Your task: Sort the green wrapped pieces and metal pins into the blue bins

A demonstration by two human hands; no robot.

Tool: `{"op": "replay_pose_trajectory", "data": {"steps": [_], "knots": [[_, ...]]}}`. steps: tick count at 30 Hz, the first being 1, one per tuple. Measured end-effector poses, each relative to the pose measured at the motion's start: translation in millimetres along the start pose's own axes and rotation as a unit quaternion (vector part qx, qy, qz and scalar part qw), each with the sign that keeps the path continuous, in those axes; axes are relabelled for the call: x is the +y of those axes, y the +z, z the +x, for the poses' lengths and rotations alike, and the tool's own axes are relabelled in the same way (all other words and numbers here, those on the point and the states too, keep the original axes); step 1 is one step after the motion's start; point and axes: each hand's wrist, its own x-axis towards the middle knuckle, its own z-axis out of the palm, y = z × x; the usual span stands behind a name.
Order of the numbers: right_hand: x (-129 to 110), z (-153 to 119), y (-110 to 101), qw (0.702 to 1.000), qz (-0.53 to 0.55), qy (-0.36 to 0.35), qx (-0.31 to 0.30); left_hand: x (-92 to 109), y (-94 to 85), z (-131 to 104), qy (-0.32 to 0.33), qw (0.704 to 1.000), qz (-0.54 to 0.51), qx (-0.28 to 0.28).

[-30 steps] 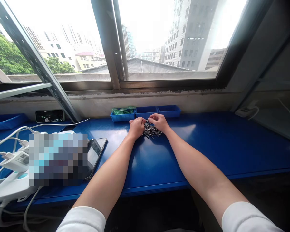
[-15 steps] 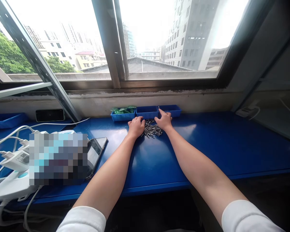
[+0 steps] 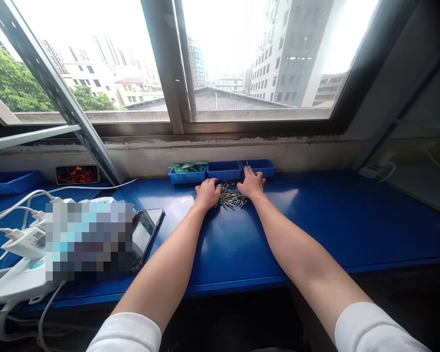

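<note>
from where i sit, the pile of small slim pieces (image 3: 230, 196) lies loose on the blue bench (image 3: 227, 249), between the hands and in front of the middle bin (image 3: 224, 174). my left hand (image 3: 207, 194) is curled at the pile's left edge; its fingertips are hidden, so i can't tell whether they pinch anything. my right hand (image 3: 252, 183) points forward to the right bin (image 3: 268, 169), thumb spread away from the fingers, with a tiny sliver (image 3: 247, 163) at the fingertips; i can't tell if it's gripped. by their dark, metallic shine, i'd judge the pieces light, stiff and rather slippery, hardly fragile, apt to roll. i'd take one mid-length between thumb and forefinger pads, lightly, since squeezing an end could flick it away.
</note>
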Motion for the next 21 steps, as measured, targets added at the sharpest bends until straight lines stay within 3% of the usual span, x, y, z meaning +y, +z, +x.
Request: {"op": "replay_pose_trajectory", "data": {"steps": [21], "knots": [[1.6,1.6,4.1,1.0,-0.003,-0.013,0.011,0.8,1.9,-0.6,0.011,0.999,0.014,-0.035]]}}
